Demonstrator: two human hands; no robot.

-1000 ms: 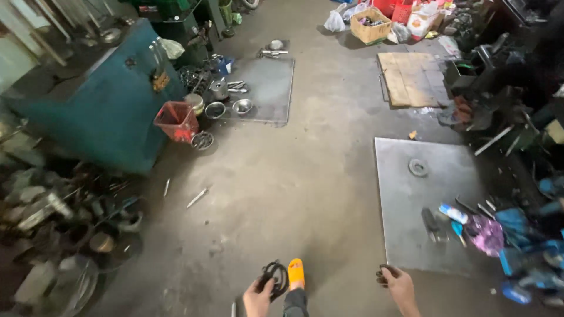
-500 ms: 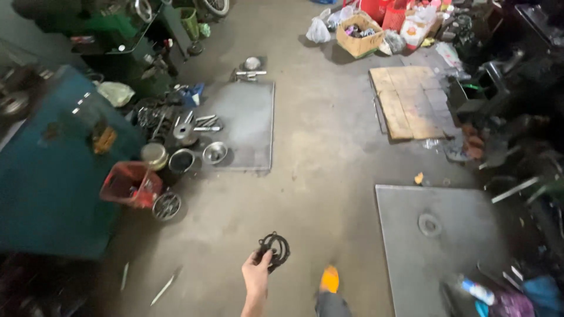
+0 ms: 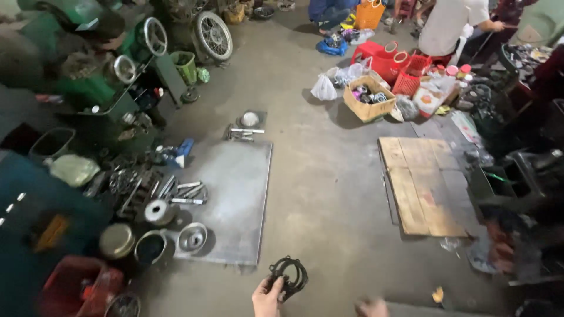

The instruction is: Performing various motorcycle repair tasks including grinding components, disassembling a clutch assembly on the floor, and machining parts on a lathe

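Observation:
My left hand [image 3: 268, 298] is at the bottom edge of the view, closed on a bundle of thin black rubber rings [image 3: 289, 275] that hang above the concrete floor. My right hand [image 3: 370, 307] shows only as a blurred sliver at the bottom edge, to the right of the rings; whether it holds anything cannot be told. A grey metal plate [image 3: 235, 194] lies on the floor just ahead and to the left of my left hand.
Metal bowls [image 3: 192, 238] and tools line the plate's left edge, beside green machines [image 3: 94, 76] and a red bin [image 3: 76, 285]. A wooden board [image 3: 420, 185] lies to the right. A cardboard box [image 3: 369, 97], bags, red baskets and seated people [image 3: 449, 26] are farther ahead.
The view has tilted up and moved forward, so the far end with people and baskets has come into sight. My left hand still holds the rings, now lower in the view.

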